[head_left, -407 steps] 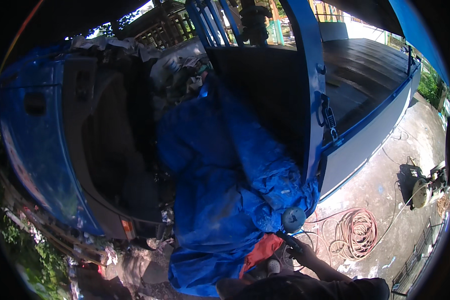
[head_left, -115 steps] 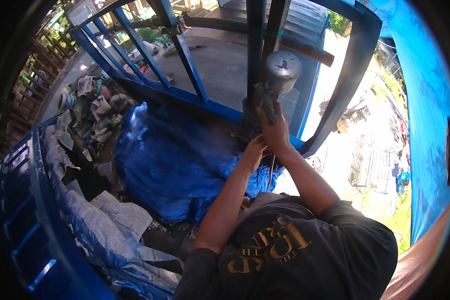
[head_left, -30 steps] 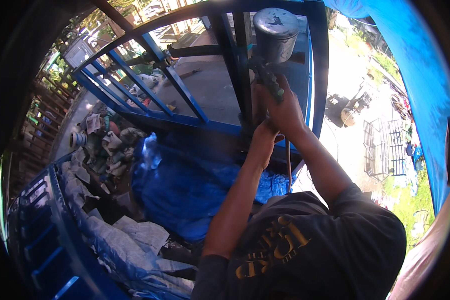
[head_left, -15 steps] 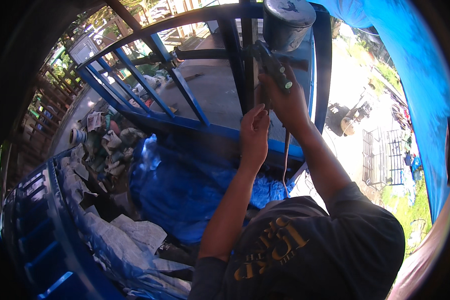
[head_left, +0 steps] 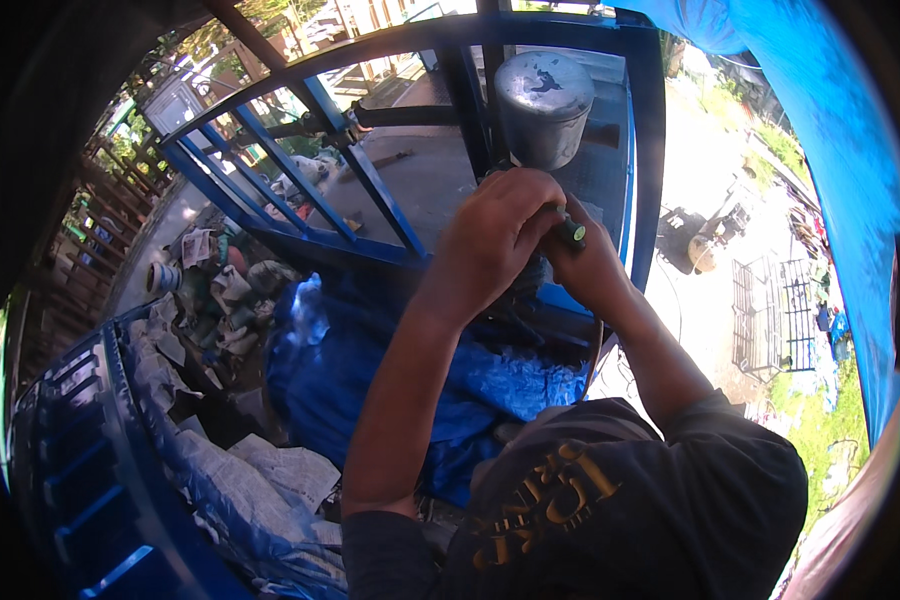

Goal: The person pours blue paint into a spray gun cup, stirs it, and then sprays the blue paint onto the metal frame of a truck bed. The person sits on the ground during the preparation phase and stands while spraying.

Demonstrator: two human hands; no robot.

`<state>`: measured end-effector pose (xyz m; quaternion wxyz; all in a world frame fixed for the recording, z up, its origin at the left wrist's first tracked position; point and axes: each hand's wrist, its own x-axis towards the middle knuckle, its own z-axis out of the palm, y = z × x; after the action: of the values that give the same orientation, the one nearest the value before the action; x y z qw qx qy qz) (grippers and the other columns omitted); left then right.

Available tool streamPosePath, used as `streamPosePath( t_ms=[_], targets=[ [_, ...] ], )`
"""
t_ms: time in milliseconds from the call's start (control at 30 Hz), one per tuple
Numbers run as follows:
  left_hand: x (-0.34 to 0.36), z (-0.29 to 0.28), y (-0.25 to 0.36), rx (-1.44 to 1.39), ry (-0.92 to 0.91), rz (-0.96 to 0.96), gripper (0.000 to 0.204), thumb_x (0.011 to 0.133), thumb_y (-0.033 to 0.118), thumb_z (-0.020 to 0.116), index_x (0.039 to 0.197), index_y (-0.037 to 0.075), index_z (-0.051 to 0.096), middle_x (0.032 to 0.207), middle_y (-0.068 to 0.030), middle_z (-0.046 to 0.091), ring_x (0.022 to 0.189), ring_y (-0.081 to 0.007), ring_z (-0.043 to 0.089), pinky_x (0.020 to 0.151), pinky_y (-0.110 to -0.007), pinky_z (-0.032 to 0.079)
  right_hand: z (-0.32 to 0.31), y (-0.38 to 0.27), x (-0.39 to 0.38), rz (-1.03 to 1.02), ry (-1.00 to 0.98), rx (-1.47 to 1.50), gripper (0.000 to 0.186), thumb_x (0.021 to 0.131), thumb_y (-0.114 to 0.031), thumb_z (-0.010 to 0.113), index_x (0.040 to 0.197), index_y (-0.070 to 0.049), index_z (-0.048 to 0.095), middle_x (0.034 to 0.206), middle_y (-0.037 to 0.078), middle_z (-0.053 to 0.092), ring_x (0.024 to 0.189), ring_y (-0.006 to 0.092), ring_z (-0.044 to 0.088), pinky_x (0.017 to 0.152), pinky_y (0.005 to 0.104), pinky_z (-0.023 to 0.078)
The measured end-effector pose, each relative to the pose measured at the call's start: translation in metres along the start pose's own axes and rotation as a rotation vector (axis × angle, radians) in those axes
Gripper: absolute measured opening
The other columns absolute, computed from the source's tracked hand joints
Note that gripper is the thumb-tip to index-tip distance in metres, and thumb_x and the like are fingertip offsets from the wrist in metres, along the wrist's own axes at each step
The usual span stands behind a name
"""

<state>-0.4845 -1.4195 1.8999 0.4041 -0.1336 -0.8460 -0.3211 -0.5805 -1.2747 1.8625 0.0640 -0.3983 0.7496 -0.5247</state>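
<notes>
A spray gun with a round grey metal cup on top is up in front of me, over a blue-painted metal frame. My right hand wraps round its handle. From the left, my left hand reaches over the gun body, thumb and fingers closed on it beside the rear knobs. The two hands hide most of the gun, including its nozzle and trigger. A thin hose hangs below my right hand.
Slatted blue bars stand ahead and to the left. Blue sheeting lies below my arms, with crumpled paper beside it. A ribbed blue panel is at lower left. A blue tarp hangs at right; metal racks lie on the ground.
My left hand has risen from below the spray gun and closed on it. The gun and its cup have come lower and nearer, with the right hand still holding the handle.
</notes>
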Motion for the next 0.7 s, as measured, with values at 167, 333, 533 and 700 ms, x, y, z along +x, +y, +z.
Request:
streamPosePath(
  t_ms=[167, 333, 533, 700],
  targets=[
    [0.003, -0.006, 0.006, 0.142, -0.036, 0.084, 0.017, 0.089, 0.002, 0.071, 0.104, 0.004, 0.065, 0.105, -0.0121, 0.068, 0.103, -0.0333, 0.064, 0.088, -0.043, 0.053, -0.002, -0.003, -0.006, 0.027, -0.03, -0.016, 0.046, 0.095, -0.025, 0.067, 0.136, -0.006, 0.055, 0.109, 0.029, 0.07, 0.107, 0.0497, 0.066, 0.085, 0.0485, 0.053],
    [0.006, -0.016, 0.013, 0.041, -0.078, 0.052, 0.016, 0.09, 0.005, 0.07, 0.105, 0.005, 0.065, 0.102, -0.0129, 0.069, 0.097, -0.0342, 0.067, 0.082, -0.043, 0.053, -0.005, -0.014, -0.006, -0.013, -0.051, 0.014, 0.044, 0.094, -0.025, 0.069, 0.131, -0.005, 0.058, 0.108, 0.028, 0.071, 0.108, 0.0483, 0.067, 0.086, 0.0474, 0.053],
    [0.0, -0.027, 0.017, 0.054, -0.267, -0.061, 0.021, 0.089, 0.006, 0.072, 0.11, 0.007, 0.07, 0.106, -0.0129, 0.074, 0.093, -0.0314, 0.074, 0.08, -0.038, 0.058, -0.01, -0.008, -0.013, -0.01, -0.17, -0.024, 0.041, 0.094, -0.022, 0.068, 0.131, -0.005, 0.059, 0.11, 0.026, 0.072, 0.109, 0.0477, 0.066, 0.088, 0.0479, 0.053],
    [-0.007, -0.029, 0.022, 0.156, -0.347, -0.06, 0.022, 0.091, 0.008, 0.071, 0.113, 0.007, 0.071, 0.11, -0.0146, 0.074, 0.098, -0.0334, 0.073, 0.084, -0.038, 0.058, -0.007, 0.01, -0.018, -0.074, -0.22, -0.042, 0.042, 0.095, -0.022, 0.068, 0.132, -0.005, 0.058, 0.11, 0.026, 0.072, 0.11, 0.0474, 0.066, 0.089, 0.0483, 0.052]
  ],
)
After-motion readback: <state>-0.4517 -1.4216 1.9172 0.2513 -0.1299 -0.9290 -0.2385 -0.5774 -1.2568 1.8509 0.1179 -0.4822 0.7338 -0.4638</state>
